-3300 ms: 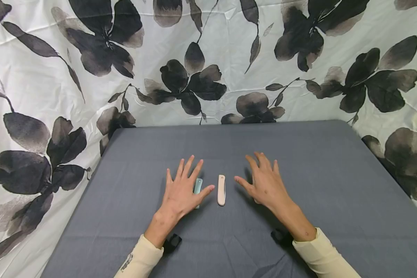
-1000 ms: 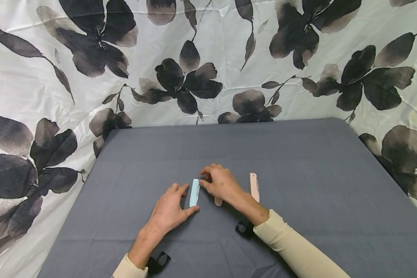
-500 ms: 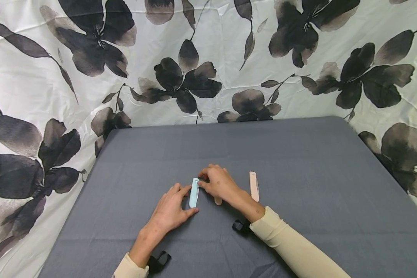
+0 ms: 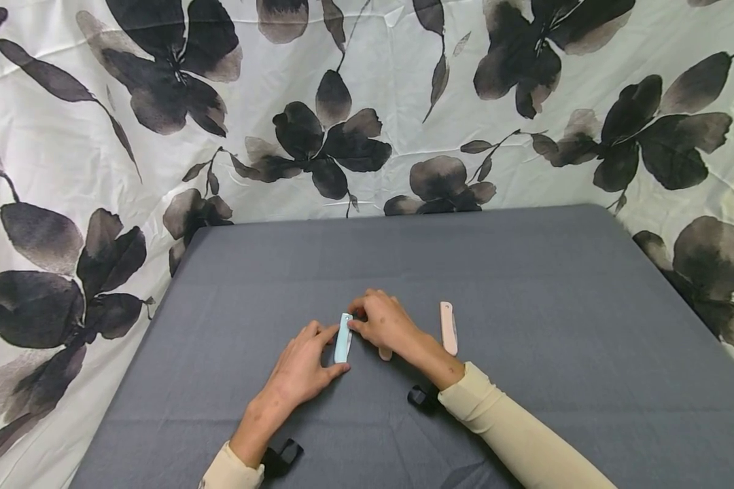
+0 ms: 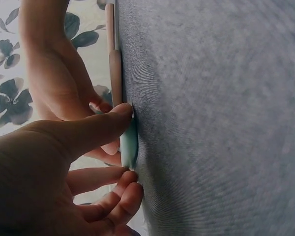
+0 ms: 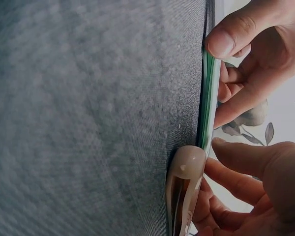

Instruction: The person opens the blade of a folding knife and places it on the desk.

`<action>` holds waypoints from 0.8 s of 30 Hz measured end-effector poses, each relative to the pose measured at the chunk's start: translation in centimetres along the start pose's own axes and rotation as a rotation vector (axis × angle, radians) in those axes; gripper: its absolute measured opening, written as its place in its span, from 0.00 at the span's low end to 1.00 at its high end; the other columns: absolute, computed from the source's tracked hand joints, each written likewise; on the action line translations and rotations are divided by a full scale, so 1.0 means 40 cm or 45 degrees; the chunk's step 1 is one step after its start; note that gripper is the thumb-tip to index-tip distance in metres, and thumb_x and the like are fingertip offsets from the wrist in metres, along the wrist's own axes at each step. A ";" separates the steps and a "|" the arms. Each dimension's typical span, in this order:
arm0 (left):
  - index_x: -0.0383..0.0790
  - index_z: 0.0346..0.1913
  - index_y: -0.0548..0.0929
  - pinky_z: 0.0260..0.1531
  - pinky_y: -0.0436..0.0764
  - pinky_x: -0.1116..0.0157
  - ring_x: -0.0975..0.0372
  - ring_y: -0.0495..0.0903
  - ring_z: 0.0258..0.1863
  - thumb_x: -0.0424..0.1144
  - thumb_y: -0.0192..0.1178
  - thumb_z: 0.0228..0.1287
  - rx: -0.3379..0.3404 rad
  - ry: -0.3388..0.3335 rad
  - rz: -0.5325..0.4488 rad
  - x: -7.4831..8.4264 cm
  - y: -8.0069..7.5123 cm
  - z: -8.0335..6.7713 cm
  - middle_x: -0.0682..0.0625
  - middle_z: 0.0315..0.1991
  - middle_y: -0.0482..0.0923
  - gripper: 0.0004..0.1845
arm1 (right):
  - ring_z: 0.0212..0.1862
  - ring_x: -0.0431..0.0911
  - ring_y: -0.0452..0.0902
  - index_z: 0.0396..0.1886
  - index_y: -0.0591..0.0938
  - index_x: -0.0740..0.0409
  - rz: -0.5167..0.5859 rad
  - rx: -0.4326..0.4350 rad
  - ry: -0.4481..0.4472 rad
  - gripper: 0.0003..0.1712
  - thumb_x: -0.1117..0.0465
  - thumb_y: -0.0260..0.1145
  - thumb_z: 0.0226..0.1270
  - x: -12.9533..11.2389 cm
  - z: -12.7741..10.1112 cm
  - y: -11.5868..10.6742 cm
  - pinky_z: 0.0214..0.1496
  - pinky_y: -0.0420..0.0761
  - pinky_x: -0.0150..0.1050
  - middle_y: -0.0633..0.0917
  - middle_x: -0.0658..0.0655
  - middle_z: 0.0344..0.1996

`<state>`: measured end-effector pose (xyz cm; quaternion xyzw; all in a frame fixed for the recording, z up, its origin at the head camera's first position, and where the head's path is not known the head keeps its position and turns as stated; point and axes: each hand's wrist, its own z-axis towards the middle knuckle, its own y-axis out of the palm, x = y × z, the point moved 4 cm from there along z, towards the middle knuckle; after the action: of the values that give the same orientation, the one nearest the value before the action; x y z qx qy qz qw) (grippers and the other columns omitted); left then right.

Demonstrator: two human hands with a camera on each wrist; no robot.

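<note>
Fingers (image 4: pixel 324 334) of the left hand (image 4: pixel 300 370) pinch the pale blue folding knife (image 4: pixel 342 337) by its sides, standing it on edge on the grey counter (image 4: pixel 526 272). Since a second ago it has tipped up slightly. The right hand (image 4: pixel 387 324) pinches its far end, perhaps at the blade. Two pink folding knives: one (image 4: pixel 448 328) lies apart to the right, another (image 6: pixel 183 187) under the right palm.

You've got a table w/ grey cloth (image 4: pixel 526 272) in front of you. Lying on it: a light blue folding knife (image 4: pixel 342 337) near the middle, a beige folding knife (image 4: pixel 383 353) just right of it, mostly hidden, and a pink folding knife (image 4: pixel 448 329) further right, lying flat and apart from the others.
</note>
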<state>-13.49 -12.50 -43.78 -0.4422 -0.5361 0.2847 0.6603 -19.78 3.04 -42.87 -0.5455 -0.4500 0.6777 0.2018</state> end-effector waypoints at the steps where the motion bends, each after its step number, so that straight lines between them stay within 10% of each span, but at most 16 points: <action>1: 0.41 0.68 0.81 0.35 0.69 0.66 0.65 0.67 0.32 0.45 0.79 0.56 -0.001 0.004 -0.006 0.000 -0.001 -0.001 0.50 0.39 0.74 0.36 | 0.40 0.47 0.74 0.49 0.91 0.53 0.004 -0.004 0.004 0.11 0.56 0.72 0.71 -0.001 0.000 -0.001 0.48 0.73 0.46 0.84 0.55 0.39; 11: 0.39 0.72 0.77 0.34 0.73 0.67 0.63 0.72 0.36 0.40 0.77 0.59 0.009 0.022 -0.152 0.003 -0.019 0.002 0.48 0.39 0.73 0.38 | 0.37 0.44 0.75 0.50 0.89 0.56 0.176 0.033 0.047 0.10 0.62 0.70 0.72 -0.001 0.003 -0.015 0.41 0.75 0.39 0.83 0.54 0.36; 24: 0.37 0.74 0.73 0.43 0.80 0.63 0.63 0.80 0.41 0.34 0.77 0.58 0.122 0.017 -0.365 0.001 -0.038 0.022 0.50 0.43 0.82 0.40 | 0.34 0.44 0.83 0.65 0.79 0.59 0.739 -0.051 0.047 0.21 0.69 0.64 0.74 -0.001 0.009 -0.021 0.38 0.84 0.39 0.84 0.62 0.40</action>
<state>-14.45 -12.89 -42.38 -0.3310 -0.5752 0.2098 0.7180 -20.27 3.29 -42.15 -0.6675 -0.2848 0.6880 -0.0033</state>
